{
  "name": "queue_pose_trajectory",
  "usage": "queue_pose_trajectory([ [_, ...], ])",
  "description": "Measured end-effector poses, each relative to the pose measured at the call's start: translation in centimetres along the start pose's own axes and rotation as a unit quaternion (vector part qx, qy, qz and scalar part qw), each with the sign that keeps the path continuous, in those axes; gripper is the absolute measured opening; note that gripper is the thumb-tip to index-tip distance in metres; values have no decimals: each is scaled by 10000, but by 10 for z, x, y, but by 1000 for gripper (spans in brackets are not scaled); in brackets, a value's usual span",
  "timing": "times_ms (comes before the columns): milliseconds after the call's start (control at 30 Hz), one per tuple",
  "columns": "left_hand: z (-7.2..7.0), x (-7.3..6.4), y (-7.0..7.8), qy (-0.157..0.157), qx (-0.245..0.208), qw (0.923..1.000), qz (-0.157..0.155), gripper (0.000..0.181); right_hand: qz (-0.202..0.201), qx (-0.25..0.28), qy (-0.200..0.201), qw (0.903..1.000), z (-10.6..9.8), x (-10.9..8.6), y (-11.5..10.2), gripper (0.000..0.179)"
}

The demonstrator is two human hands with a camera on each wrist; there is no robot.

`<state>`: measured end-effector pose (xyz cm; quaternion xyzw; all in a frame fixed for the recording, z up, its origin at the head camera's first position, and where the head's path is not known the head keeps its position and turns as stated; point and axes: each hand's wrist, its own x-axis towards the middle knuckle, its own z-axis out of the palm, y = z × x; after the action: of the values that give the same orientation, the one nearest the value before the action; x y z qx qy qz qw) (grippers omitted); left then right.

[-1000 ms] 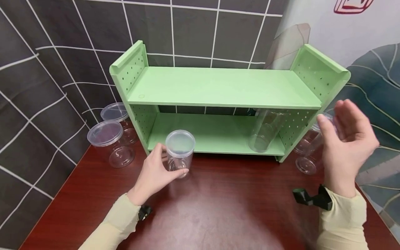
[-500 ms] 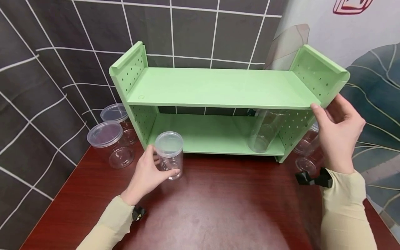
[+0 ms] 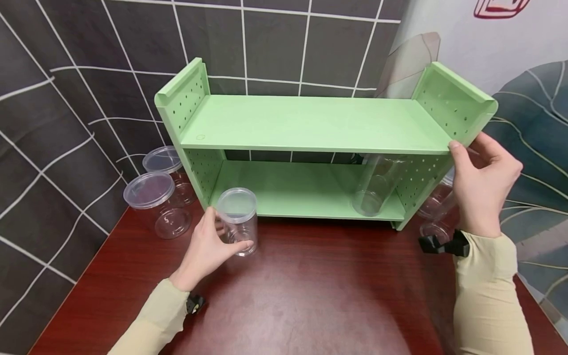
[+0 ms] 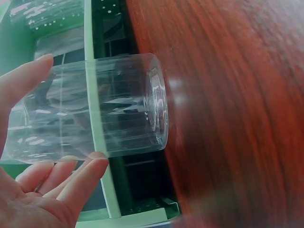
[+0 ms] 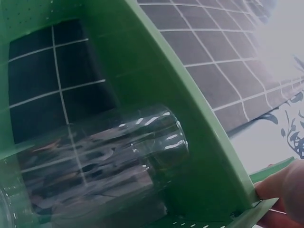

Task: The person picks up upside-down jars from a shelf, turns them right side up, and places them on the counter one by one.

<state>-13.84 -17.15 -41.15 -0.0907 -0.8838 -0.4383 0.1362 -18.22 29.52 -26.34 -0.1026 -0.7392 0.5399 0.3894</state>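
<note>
A clear plastic jar with a translucent lid (image 3: pixel 237 203) stands in front of the green two-tier rack (image 3: pixel 310 121), at its lower left. My left hand (image 3: pixel 199 254) holds this jar between thumb and fingers; the left wrist view shows the jar's clear bottom (image 4: pixel 154 102) beyond the fingers. At the rack's right side, my right hand (image 3: pixel 484 182) grips the upright panel, thumb at the front edge and fingers behind, partly hidden. A tall clear jar (image 3: pixel 377 190) is on the rack's lower tier, near the right panel; it also fills much of the right wrist view.
Two lidded clear jars, a front one (image 3: pixel 148 192) and a back one (image 3: pixel 161 160), stand left of the rack. More clear jars (image 3: pixel 437 199) are to its right, partly behind my hand. The reddish wooden table (image 3: pixel 310 296) meets a dark gridded wall (image 3: pixel 275 44).
My left hand has shifted the jar a little leftward along the rack's front. My right hand came in from the right and took hold of the rack's right panel.
</note>
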Motion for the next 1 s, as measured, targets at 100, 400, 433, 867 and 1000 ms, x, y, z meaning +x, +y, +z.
queue_pose_trajectory([
  [100,0,0,-3,3,-42,10000,-9,78,-32,-15,-20,10000,0,0,0,31],
  [400,-3,-1,-9,63,30,9999,-137,79,-122,-179,-11,9998,0,-2,0,32],
  [433,-3,-1,-9,67,27,9998,-162,79,-121,-183,-4,9998,0,-2,-1,32],
  [867,-16,-3,0,673,-56,9977,59,117,-62,-143,201,9997,1,-4,-3,29],
  [1000,-19,-4,10,1243,-104,9914,387,115,-70,-123,210,9997,0,-3,0,29],
])
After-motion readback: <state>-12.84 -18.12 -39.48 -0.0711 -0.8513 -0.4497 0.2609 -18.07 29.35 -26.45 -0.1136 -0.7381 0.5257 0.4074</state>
